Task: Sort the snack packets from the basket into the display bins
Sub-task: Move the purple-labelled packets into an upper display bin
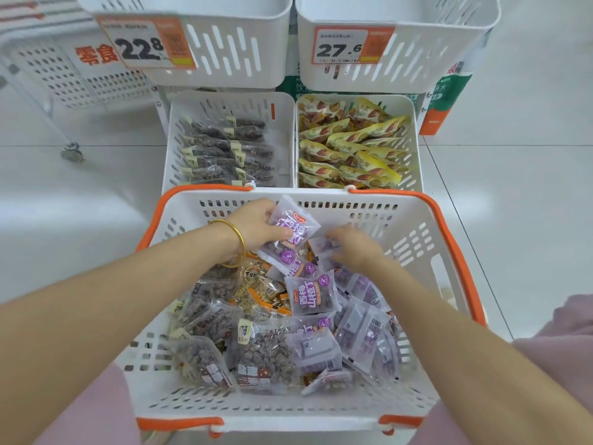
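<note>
A white basket with orange rim sits in front of me, holding several purple, dark and orange snack packets. My left hand, with a gold bangle on its wrist, grips a stack of purple packets above the far end of the basket. My right hand is blurred and closes its fingers on another purple packet beside them. More purple packets and clear packets of dark snacks lie below. Beyond the basket, one lower bin holds dark packets and its neighbour holds yellow packets.
Two white upper bins, the left one and the right one, carry price tags 22.8 and 27.6. A perforated white cart on castors stands at the left. Green cartons stand behind the right bins. The floor is pale tile.
</note>
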Tool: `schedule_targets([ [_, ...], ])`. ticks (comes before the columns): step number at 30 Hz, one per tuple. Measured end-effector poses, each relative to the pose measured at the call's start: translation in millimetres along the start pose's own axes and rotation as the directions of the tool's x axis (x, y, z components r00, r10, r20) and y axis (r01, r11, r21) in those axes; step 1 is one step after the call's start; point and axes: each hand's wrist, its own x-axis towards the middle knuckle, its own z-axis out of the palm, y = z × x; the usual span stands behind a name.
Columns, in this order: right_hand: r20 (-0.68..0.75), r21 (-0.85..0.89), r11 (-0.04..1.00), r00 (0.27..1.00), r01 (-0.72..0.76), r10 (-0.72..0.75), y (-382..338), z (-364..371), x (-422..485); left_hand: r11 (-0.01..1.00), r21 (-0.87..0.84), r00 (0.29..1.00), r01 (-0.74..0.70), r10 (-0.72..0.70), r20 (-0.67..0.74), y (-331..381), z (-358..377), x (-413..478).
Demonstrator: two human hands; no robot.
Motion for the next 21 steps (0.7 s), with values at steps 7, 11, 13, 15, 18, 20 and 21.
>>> schedule_targets([
  [7,-0.055,-0.327,0.941,0.995,-0.091,0.078,-14.2,17.4,3.8,0.985,-0.168,0.999,0.043,-0.036,0.040,-7.5,-2.0,-4.5],
  [11,-0.085,-0.276,0.961,0.996,-0.030,0.006,-18.0,3.7,-0.6,0.973,-0.217,0.996,0.083,-0.077,0.035,-9.9,-7.6,-10.2],
  [13,-0.067,-0.098,0.993,0.995,0.073,-0.079,-16.3,-14.1,-7.1,0.968,-0.238,0.997,0.081,-0.083,0.003,-10.6,-10.8,-10.9],
  [15,-0.024,0.322,0.938,0.992,0.125,-0.124,-13.6,-38.2,-19.4,0.968,-0.244,0.994,0.065,-0.084,-0.068,-11.7,-13.4,-10.8],
  [18,0.064,0.892,0.447,0.963,0.063,-0.262,-11.6,-60.6,-40.2,0.956,-0.290,0.984,0.053,-0.099,-0.147,-7.4,-17.3,-13.5],
  [20,0.119,0.993,0.050,0.931,-0.108,-0.346,-13.7,-60.3,-45.6,0.947,-0.317,0.985,0.058,-0.106,-0.134,-9.4,-20.3,-11.6],
  [21,0.138,0.979,-0.092,0.921,-0.183,-0.365,-15.3,-57.4,-47.6,0.946,-0.318,0.987,0.060,-0.104,-0.125,-13.4,-21.4,-7.1],
])
